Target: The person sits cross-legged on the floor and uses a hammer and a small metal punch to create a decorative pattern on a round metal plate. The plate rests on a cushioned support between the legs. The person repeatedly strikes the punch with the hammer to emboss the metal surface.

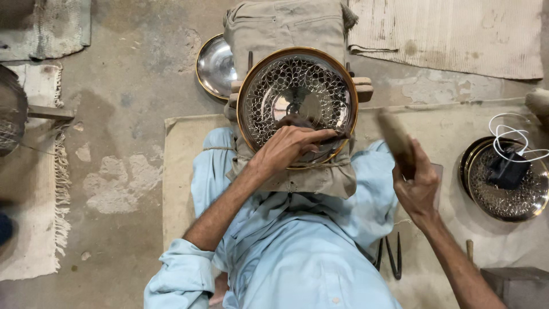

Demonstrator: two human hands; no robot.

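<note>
Left hand (291,146) pinching a slim punch (337,136) against the patterned metal plate (297,97), plate resting on a cloth-wrapped block (286,26) over the lap, right hand (416,182) clamped around a raised, blurred mallet (394,136), hands apart

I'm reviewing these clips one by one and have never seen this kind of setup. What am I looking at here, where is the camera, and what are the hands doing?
There is no machine: a person sits on a floor mat, filmed by a camera on their own head looking down. A round metal plate with a gold rim and a scale-like pattern rests on a cloth-wrapped block between their legs. The left hand presses a small tool against the plate's lower part. The right hand is raised beside it, gripping a blurred wooden mallet. A plain shiny plate lies behind the block, and more patterned plates sit at the right under a dark object and white cable.
</note>
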